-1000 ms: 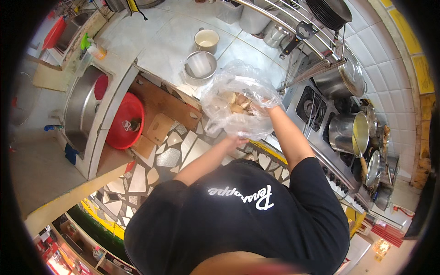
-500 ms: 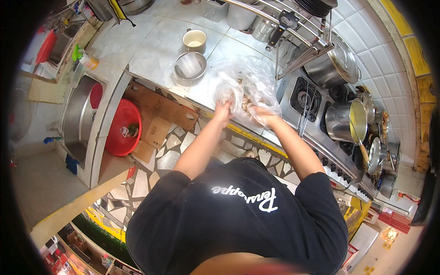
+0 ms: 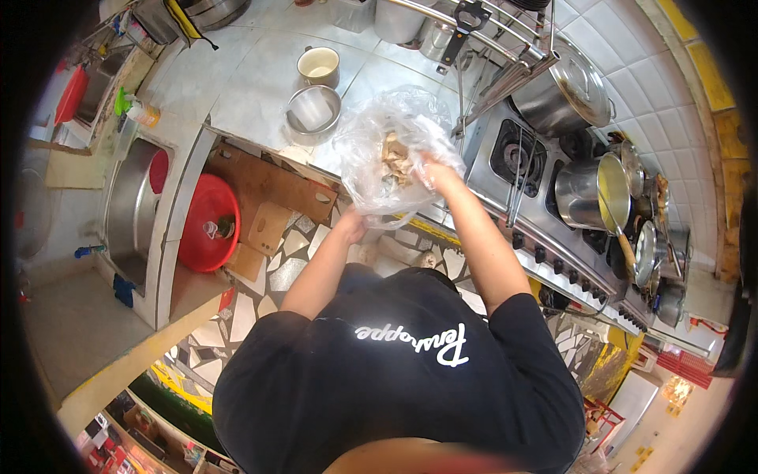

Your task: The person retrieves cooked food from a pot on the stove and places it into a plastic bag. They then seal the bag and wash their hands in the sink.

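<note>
A large clear plastic bag (image 3: 359,178) lies spread at the counter's front edge, its mouth wide. Inside it sit several pale tan-brown pieces (image 3: 395,156), too blurred to name. My left hand (image 3: 353,224) is closed on the bag's near rim, below the counter edge. On the other side, my right hand (image 3: 433,171) grips the bag's right side, its fingers partly covered by plastic. Left of the bag stand a metal bowl (image 3: 300,125) with a translucent white container (image 3: 312,109) tilted in it, and a cream mug (image 3: 319,67).
To the right is a gas stove (image 3: 517,154) with a deep pot (image 3: 580,193) holding a long-handled utensil. A large lidded pot (image 3: 564,95) stands behind. A metal rack (image 3: 513,59) overhangs the counter. At left are a sink (image 3: 130,205) and a red basin (image 3: 207,245).
My left hand has moved down and left, drawing the bag's near rim toward me. My right hand has shifted up and left. The bag has spread wider, showing the tan pieces more plainly.
</note>
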Demonstrator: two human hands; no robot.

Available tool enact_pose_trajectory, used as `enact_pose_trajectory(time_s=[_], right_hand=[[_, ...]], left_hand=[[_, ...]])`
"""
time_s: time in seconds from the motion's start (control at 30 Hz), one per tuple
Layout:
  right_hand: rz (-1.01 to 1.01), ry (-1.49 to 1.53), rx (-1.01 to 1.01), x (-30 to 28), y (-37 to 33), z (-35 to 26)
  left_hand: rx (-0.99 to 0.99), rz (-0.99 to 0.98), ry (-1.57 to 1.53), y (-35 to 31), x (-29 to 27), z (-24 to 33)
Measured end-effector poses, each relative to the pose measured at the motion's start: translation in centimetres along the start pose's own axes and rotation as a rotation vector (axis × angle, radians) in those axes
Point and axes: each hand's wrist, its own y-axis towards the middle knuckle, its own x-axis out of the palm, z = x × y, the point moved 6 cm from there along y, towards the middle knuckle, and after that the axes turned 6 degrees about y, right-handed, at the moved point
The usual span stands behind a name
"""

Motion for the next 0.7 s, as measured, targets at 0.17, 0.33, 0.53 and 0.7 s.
enact_pose_trajectory(time_s=[0.17, 0.33, 0.53, 0.7], right_hand=[[0.05, -0.296, -0.225, 5.9, 2.0, -1.3], [0.103, -0.24, -0.121, 6.7, 1.6, 0.2], [0.203, -0.152, -0.025, 4.4, 8.1, -2.6], [0.18, -0.192, 0.033, 5.8, 8.6, -2.1]], left_hand=[[0.078, 0.073, -0.168, 2.0, -1.5, -1.0], [0.166, 0.14, -0.106, 4.2, -2.1, -1.9], [0.051, 0.248, -0.135, 3.3, -2.4, -3.2], [0.06, 0.244, -0.145, 1.7, -2.4, -2.9]])
